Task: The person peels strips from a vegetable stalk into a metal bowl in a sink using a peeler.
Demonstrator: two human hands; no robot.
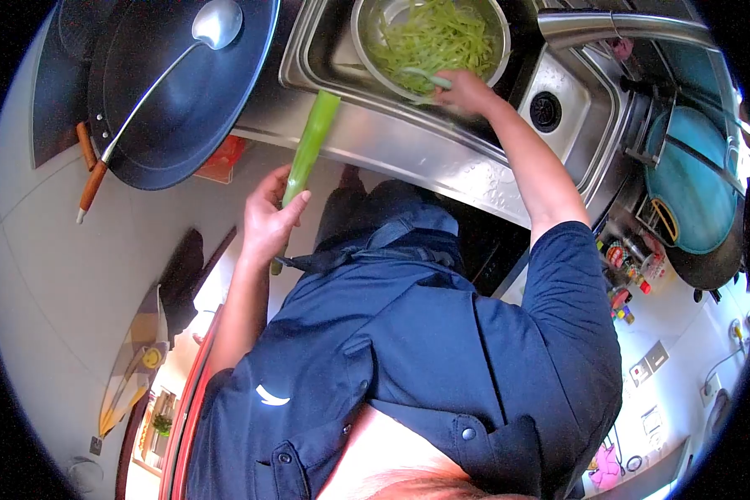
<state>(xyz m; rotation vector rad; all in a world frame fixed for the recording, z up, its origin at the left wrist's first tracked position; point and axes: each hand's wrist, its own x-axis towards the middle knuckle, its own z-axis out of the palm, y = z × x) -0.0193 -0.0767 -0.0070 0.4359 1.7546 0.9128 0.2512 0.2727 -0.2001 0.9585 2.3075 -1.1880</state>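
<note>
My left hand [273,215] is closed around a long green vegetable stalk [312,143], which looks like a celtuce stem. The stalk stands nearly upright in the view, its cut end near the sink's front rim and its lower end showing below my hand. My right hand [468,93] grips a pale green peeler [429,77] over a metal bowl [502,42]. Its working end is hard to make out against the thin green strips [429,37] heaped in the bowl. The bowl sits in the left basin of the steel sink [375,140].
At the left is a large dark pan [167,117] with a wooden-handled metal ladle [217,23] lying in it. The faucet [625,29] reaches over the sink's right side, above a small basin with a drain [546,112]. A teal board [692,183] stands in a rack at the right.
</note>
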